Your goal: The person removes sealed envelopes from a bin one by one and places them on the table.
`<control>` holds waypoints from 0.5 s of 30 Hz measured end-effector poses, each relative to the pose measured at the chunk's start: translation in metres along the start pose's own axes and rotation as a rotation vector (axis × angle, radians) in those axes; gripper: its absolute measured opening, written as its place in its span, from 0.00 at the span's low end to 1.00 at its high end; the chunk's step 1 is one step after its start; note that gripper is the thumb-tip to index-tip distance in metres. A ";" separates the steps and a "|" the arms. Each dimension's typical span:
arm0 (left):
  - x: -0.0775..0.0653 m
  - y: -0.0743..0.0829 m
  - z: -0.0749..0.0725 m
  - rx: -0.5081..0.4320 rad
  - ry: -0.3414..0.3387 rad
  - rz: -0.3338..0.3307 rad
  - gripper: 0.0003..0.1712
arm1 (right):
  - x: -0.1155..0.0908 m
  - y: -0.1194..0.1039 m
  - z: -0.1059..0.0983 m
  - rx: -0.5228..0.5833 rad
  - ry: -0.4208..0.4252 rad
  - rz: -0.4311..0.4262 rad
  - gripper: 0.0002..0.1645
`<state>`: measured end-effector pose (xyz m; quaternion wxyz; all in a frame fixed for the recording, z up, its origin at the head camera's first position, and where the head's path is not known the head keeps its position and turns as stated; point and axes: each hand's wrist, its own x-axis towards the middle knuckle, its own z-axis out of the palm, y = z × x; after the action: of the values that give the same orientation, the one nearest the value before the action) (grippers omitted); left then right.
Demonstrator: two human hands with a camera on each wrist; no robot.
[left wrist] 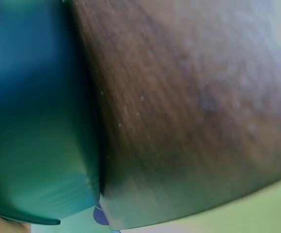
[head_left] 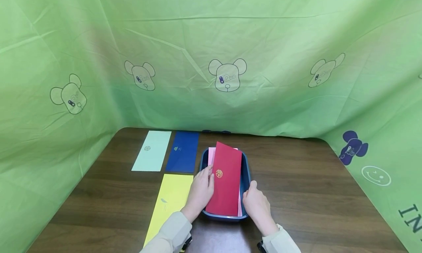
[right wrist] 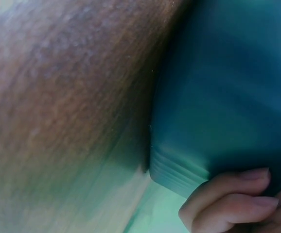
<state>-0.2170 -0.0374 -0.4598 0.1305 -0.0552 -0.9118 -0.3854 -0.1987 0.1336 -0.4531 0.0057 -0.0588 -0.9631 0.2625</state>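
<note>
A red envelope (head_left: 226, 179) with a gold emblem lies on top of pink paper (head_left: 211, 154) in a dark blue bin (head_left: 246, 172). My left hand (head_left: 200, 189) is at the bin's left side and pinches the envelope's left edge; some of its fingers are hidden. At the opposite side, my right hand (head_left: 257, 205) grips the bin's rim. In the right wrist view its curled fingers (right wrist: 233, 199) lie against the bin's outer wall (right wrist: 218, 97). Only a sliver of the left hand (left wrist: 2, 223) shows in the left wrist view, by the rim.
Left of the bin, a pale mint envelope (head_left: 151, 156), a dark blue envelope (head_left: 182, 154) and a yellow envelope (head_left: 171, 201) lie flat on the brown wooden table (head_left: 296, 172). The left forearm covers part of the yellow one. Green cloth (head_left: 263, 36) hangs around the table.
</note>
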 end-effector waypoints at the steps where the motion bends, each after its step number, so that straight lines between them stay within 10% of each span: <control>1: 0.000 0.000 0.000 -0.007 -0.002 -0.001 0.25 | 0.000 0.000 0.000 -0.003 0.003 -0.002 0.11; 15: 0.000 -0.004 0.001 -0.108 0.028 -0.035 0.26 | 0.000 0.001 0.000 -0.009 0.002 -0.005 0.12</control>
<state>-0.2175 -0.0392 -0.4630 0.1331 -0.0408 -0.8887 -0.4369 -0.1984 0.1349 -0.4534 0.0073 -0.0565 -0.9644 0.2581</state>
